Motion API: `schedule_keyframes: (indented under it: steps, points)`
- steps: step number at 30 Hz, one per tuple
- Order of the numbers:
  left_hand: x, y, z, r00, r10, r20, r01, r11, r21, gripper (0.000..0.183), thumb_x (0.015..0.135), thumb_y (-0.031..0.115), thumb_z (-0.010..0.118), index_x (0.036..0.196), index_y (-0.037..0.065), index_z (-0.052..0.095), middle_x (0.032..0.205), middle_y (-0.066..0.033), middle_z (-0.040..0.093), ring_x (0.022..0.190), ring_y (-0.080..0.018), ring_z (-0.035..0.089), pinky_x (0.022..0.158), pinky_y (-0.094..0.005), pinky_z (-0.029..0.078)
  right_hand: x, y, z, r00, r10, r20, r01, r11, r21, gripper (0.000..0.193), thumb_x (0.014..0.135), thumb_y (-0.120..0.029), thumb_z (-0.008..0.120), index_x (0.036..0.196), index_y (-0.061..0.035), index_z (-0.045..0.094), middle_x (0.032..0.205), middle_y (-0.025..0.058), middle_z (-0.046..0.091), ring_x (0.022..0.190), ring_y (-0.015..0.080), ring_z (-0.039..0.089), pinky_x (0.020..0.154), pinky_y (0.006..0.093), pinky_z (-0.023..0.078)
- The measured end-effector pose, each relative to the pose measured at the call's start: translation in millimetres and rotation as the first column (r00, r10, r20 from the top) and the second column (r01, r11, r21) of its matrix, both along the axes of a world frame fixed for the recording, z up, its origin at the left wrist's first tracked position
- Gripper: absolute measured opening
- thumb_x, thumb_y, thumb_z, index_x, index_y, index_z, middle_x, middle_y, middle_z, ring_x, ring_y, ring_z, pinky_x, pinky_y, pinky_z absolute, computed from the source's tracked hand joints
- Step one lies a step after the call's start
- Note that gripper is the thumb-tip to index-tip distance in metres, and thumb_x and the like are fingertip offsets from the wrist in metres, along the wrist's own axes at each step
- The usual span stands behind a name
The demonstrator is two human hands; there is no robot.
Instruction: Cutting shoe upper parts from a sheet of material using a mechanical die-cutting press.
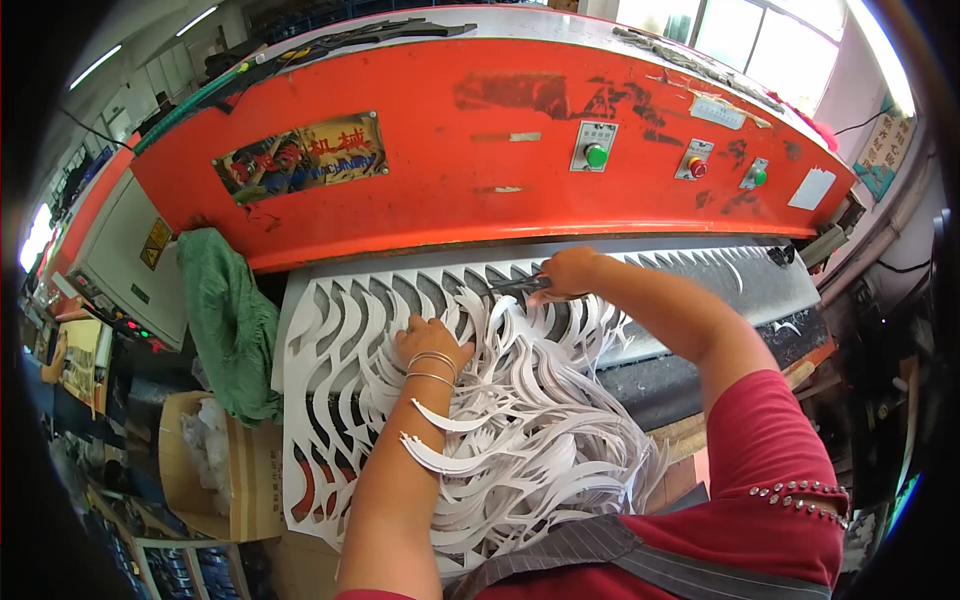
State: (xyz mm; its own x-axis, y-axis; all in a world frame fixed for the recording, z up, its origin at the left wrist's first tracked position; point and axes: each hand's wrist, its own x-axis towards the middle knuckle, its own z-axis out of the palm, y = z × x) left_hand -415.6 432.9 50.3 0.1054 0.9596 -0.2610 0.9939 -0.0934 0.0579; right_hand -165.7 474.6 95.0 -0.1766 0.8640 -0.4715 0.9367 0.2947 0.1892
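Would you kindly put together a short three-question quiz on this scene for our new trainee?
1. Which of the person's hands holds the dark tool?
2. True or false: in the picture, the green cloth hangs to the left of the cut white sheet.
3. Fill in the blank: the red machine panel carries two green buttons and, between them, one ____ button.

Key:
1. The right hand.
2. True.
3. Red.
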Motion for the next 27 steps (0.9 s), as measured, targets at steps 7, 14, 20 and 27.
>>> schedule_keyframes:
  steps: [7,14,20,27]
  points:
    - [3.7,7.7,24.6,0.998,0.063,-0.016,-0.064,0.975,-0.213,0.067,0.068,0.058,0.065,0.112,0.008,0.065,0.120,-0.0122,0.059,0.110,-0.0228,0.058,0.087,-0.0338,0.048,-8.2,7.5,-20.1,0.994,0.108,-0.026,-0.103,0.982,0.159,0.079,0.076,-0.078,0.041,0.103,-0.0089,0.068,0.094,0.0164,0.067,0.091,0.0334,0.065,0.076,0.0431,0.051]
    - [0.2,8.2,22.0,0.989,0.135,0.052,-0.123,0.974,-0.189,0.066,0.066,0.055,0.069,0.112,0.008,0.065,0.121,-0.0112,0.058,0.108,-0.0233,0.060,0.089,-0.0325,0.048,8.7,-0.8,-2.5,0.978,0.208,0.027,-0.210,0.969,0.132,0.076,0.077,-0.077,0.041,0.093,-0.0072,0.067,0.085,0.0173,0.067,0.084,0.0353,0.065,0.074,0.0433,0.051]
    - [-10.3,12.3,19.9,0.984,0.146,0.099,-0.115,0.956,-0.270,0.068,0.065,0.055,0.070,0.112,0.006,0.065,0.123,-0.0135,0.058,0.111,-0.0248,0.058,0.090,-0.0329,0.048,-2.7,6.9,3.0,0.981,0.183,-0.064,-0.176,0.979,0.100,0.080,0.073,-0.079,0.044,0.106,-0.0093,0.065,0.098,0.0163,0.066,0.096,0.0345,0.063,0.081,0.0445,0.049]
    - [-15.5,14.1,5.7,0.980,0.118,0.159,-0.081,0.973,-0.217,0.071,0.061,0.056,0.069,0.110,0.004,0.066,0.114,-0.0168,0.063,0.104,-0.0281,0.062,0.087,-0.0348,0.049,-37.9,20.8,-10.7,0.990,0.122,-0.073,-0.117,0.991,0.066,0.085,0.073,-0.082,0.041,0.101,-0.0059,0.068,0.099,0.0147,0.066,0.097,0.0333,0.063,0.081,0.0427,0.049]
